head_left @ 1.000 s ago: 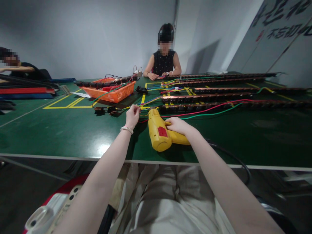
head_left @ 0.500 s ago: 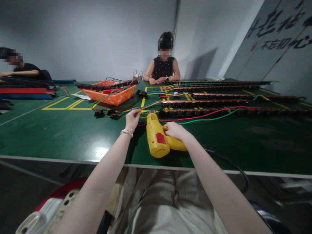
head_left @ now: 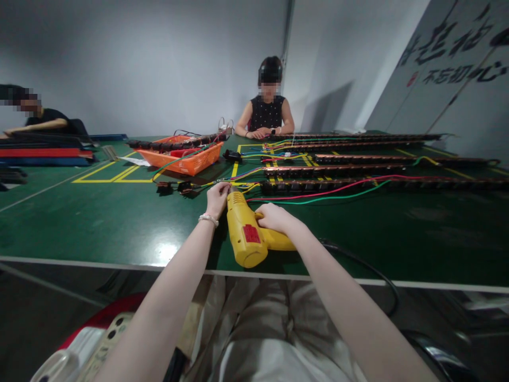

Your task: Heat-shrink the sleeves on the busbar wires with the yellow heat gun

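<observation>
A yellow heat gun (head_left: 245,232) with a red label lies tilted over the green tabletop, its nozzle pointing away from me, close beside my left fingers. My right hand (head_left: 275,218) is wrapped round its handle. At the nozzle's left, my left hand (head_left: 218,199), with a beaded bracelet on the wrist, pinches thin coloured wires (head_left: 249,187); the exact spot under the fingertips is hidden. Those wires run between small black connectors (head_left: 185,188) on the left and a long dark bar (head_left: 310,185) on the right. A black cord (head_left: 358,257) trails from the handle.
Several long bars with red and green wires (head_left: 338,197) lie across the green table (head_left: 119,223). An orange basket (head_left: 193,163) holding dark parts stands back left. A co-worker (head_left: 267,114) sits opposite; another person (head_left: 47,122) is far left beside stacked strips (head_left: 45,154).
My right hand has shifted the heat gun left and slightly nearer to me, bringing its nozzle up to my left fingers. My left hand keeps its pinch in nearly the same place.
</observation>
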Demonstrator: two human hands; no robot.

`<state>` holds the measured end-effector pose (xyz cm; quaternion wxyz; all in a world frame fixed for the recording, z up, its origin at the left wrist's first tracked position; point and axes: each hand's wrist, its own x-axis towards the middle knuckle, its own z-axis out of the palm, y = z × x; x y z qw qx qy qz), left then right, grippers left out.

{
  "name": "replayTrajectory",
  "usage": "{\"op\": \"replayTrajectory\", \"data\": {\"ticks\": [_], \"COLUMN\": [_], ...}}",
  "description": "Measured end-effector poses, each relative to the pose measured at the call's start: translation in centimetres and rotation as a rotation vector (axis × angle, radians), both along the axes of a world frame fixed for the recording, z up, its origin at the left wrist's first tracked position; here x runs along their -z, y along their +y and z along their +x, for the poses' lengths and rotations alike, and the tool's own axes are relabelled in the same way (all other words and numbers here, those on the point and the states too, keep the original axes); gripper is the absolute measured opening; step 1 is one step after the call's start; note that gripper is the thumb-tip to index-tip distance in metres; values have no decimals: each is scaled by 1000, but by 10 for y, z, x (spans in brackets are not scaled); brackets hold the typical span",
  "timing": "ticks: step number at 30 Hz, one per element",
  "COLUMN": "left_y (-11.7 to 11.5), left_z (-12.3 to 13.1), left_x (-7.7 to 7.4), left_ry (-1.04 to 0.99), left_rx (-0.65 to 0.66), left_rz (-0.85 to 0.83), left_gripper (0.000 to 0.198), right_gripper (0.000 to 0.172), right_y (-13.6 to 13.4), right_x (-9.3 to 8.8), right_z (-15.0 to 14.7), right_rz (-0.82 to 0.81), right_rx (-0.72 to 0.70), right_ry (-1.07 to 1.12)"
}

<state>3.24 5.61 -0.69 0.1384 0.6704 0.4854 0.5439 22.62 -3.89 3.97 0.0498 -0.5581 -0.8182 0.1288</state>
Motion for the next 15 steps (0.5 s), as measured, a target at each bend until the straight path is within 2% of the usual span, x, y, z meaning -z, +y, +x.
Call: {"op": "replayTrajectory", "data": {"ticks": [8, 15], "left_y": [8, 5], "left_z": [0, 2], "left_x": [8, 6], "left_ry": [-60, -31], "left_rx": [29, 35], "left_rz": [36, 40], "left_gripper": [17, 17], "right_gripper": [24, 24], "right_y": [13, 16], "right_x": [6, 3], "right_z": [36, 67], "right_rz": [-59, -82], "right_rx": [75, 139], "right_ry": [85, 93]}}
